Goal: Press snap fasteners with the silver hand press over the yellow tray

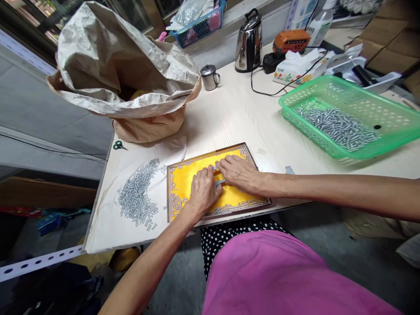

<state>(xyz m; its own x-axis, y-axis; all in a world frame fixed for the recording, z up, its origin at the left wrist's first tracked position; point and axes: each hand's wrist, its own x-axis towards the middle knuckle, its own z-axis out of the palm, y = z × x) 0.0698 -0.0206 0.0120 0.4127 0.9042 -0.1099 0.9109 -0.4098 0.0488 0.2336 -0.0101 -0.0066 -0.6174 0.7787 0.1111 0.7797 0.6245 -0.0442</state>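
Note:
A shallow rectangular tray (pixel 169 192) with a brown rim and a yellow bottom lies at the table's front edge. Small silver metal pins (pixel 177 203) are scattered along its inner edges. Over the middle of the tray, both hands grip a small piece with grey strips (pixel 220 182) and a brown part between them; its kind is mostly hidden by fingers. My left hand (pixel 204 189) is closed on its left end, and my right hand (pixel 239 174) is closed on its right end. Left of the tray, a heap of the same pins (pixel 136 194) rests on white cloth.
A large open woven sack (pixel 151 124) stands at the back left, with green-handled scissors (pixel 120 145) near its base. Behind are a steel mug (pixel 209 78) and a kettle (pixel 248 43) with a black cord. A green perforated basket (pixel 328 148) holding more pins is at right.

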